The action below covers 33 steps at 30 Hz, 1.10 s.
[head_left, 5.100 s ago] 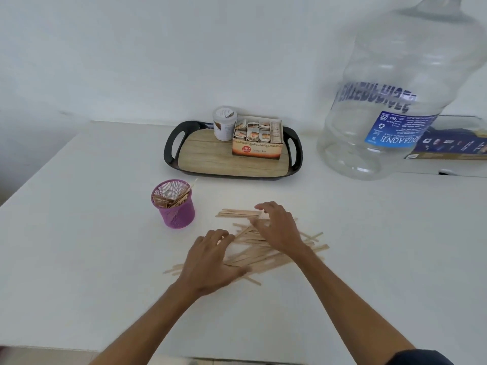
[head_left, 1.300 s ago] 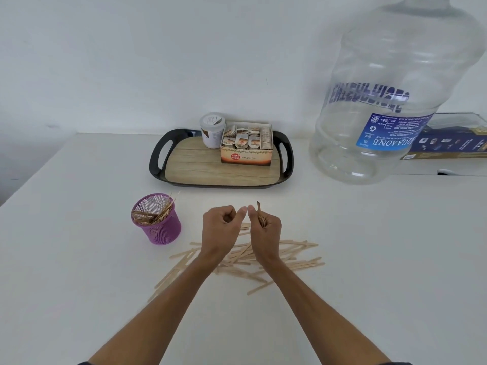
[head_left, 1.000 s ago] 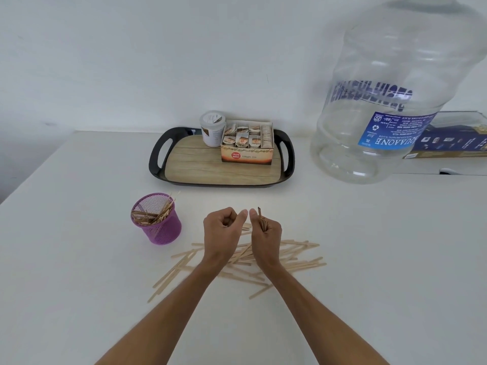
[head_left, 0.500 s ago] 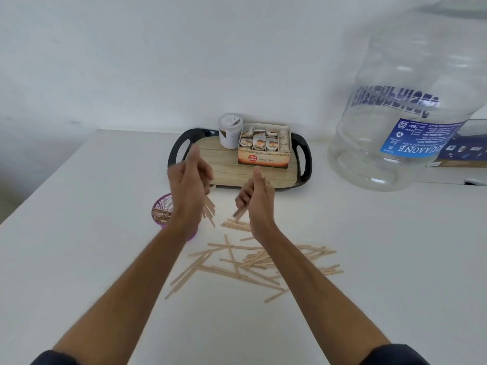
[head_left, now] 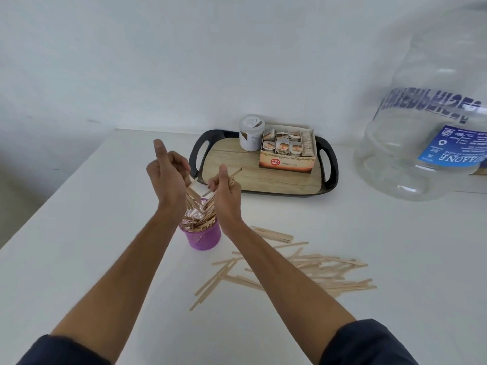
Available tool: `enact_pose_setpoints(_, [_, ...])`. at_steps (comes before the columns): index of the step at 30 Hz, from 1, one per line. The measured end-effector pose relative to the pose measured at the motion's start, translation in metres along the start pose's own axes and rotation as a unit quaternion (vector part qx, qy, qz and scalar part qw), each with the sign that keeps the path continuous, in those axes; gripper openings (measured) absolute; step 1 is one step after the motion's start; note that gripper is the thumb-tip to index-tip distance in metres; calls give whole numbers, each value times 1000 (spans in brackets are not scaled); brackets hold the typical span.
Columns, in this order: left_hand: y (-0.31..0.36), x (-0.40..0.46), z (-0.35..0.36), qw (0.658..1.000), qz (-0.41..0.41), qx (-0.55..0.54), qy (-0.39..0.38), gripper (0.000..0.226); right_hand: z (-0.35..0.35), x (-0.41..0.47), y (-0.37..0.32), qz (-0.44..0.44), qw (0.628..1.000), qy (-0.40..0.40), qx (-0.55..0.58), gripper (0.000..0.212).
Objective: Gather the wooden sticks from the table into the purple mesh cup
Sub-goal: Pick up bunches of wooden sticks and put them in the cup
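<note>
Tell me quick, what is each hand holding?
Left hand: closed on thin wooden sticks, above the purple mesh cup.
Right hand: closed on a bunch of the wooden sticks.

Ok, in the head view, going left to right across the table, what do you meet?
Left hand → purple mesh cup → white tub → tea box → loose sticks → big water bottle.
</note>
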<state>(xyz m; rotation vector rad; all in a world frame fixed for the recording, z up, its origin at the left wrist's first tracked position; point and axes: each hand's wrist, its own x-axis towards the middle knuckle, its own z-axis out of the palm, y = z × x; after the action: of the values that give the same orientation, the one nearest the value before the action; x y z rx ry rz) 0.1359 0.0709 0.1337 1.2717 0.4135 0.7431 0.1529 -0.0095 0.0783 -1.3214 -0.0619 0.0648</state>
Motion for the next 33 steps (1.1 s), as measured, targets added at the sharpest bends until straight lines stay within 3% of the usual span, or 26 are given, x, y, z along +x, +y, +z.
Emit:
enact_pose_setpoints(14, [-37,1,-24,987,-95,98,-81,58,3,-4,32,-59,997,-19,-48,68])
enact_pose_setpoints(18, [-37,4,-26,982,-108,124,-92,56,0,0,35,-68,992,-25,-103,62])
enact_pose_setpoints(22, [-46,4,-30,963,-22,231,-138,54,-7,1,40,-77,974,-31,-212,54])
enact_pose_setpoints(26, [-53,2,-34,911,117,359,-168,49,-11,0,40,-101,958,-49,-263,46])
enact_pose_setpoints(33, [-59,5,-40,844,180,465,-199,44,-13,2,32,-55,968,-56,-237,30])
